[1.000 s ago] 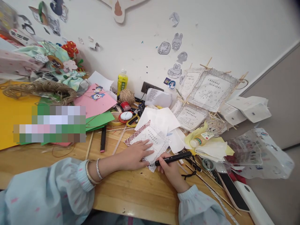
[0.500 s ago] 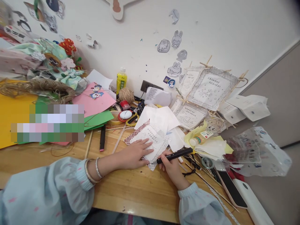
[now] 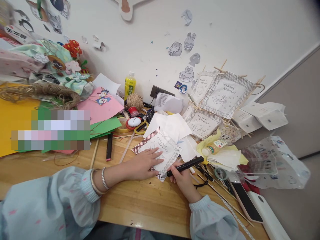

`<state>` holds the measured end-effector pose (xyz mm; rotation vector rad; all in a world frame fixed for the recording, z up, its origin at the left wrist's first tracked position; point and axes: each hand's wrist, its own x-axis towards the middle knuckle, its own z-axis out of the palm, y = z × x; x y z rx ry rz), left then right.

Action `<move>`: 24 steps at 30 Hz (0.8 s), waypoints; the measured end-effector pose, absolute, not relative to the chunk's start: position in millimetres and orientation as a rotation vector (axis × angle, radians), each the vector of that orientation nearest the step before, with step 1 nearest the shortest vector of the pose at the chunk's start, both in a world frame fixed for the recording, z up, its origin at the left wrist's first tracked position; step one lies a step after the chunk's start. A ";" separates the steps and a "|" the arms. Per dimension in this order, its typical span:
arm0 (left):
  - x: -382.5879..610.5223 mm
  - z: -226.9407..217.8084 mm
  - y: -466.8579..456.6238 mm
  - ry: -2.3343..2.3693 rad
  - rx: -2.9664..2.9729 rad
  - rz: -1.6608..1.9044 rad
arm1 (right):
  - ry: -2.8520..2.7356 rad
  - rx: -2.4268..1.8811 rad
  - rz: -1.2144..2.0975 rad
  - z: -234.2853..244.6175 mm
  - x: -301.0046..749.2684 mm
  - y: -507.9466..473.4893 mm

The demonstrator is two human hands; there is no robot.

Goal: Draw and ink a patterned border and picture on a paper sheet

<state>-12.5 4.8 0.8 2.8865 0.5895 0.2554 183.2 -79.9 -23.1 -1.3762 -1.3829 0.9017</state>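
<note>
A white sheet of paper point(image 3: 166, 141) with handwriting, a line drawing and a cross-hatched border lies at an angle on the wooden table. Its upper left border is dark red; the other edges show black hatching. My left hand point(image 3: 145, 164) rests flat on the sheet's lower left part, fingers spread, covering some of the drawing. In my right hand point(image 3: 180, 175) is a black marker point(image 3: 187, 165), pinched near its tip. The marker slants up to the right, and its tip is at the hatched border by the paper's lower corner.
Beyond the paper lie loose white sheets point(image 3: 172, 125), scissors point(image 3: 142, 127) and a twine ball point(image 3: 134, 101). A black marker with a pink end point(image 3: 109, 146) lies left. Framed drawings on sticks point(image 3: 226, 93) lean at the wall. Right are a phone point(image 3: 246, 201) and plastic bag point(image 3: 280, 163).
The marker in my right hand has shifted very slightly left, its tip still at the paper's lower border. My left hand stays in place on the sheet.
</note>
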 end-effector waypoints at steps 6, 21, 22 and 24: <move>-12.7 1.3 4.7 0.581 2.873 0.235 | -1.386 -1.364 0.894 -23.6 183.3 -81.1; -12.9 -1.2 5.7 0.586 2.882 0.239 | -1.390 -1.357 0.819 -29.4 189.3 -77.7; -12.8 -1.3 5.7 0.589 2.878 0.234 | -1.397 -1.362 0.812 -29.6 189.4 -77.7; -12.8 -1.1 5.6 0.591 2.873 0.228 | -1.405 -1.367 0.810 -30.3 189.6 -77.4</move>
